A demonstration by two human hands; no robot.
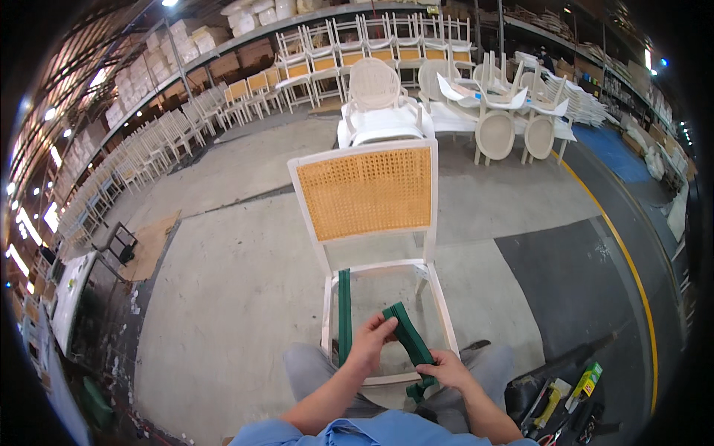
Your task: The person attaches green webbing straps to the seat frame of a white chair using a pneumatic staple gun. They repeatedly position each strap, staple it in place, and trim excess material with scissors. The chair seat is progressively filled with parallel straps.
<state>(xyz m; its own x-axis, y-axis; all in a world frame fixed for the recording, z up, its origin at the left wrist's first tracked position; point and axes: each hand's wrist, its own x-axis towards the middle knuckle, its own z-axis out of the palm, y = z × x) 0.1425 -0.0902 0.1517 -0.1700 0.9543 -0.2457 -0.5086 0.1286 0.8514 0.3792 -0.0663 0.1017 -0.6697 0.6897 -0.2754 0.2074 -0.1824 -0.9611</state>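
A white chair frame (431, 245) with a woven cane back (368, 192) stands in front of me, its seat open. One green webbing strap (344, 312) runs front to back across the left side of the seat frame. My left hand (370, 340) pinches the upper end of a second green webbing strip (407, 334). My right hand (448, 369) grips the lower part of that same strip near the front rail. The strip slants across the seat opening between both hands.
Tools, among them pliers and a yellow-handled one (552, 405), lie on a dark mat at lower right. Stacked white chairs (379, 104) stand behind, with rows of chairs (149, 149) along the left racks. A yellow floor line (628, 260) curves at right.
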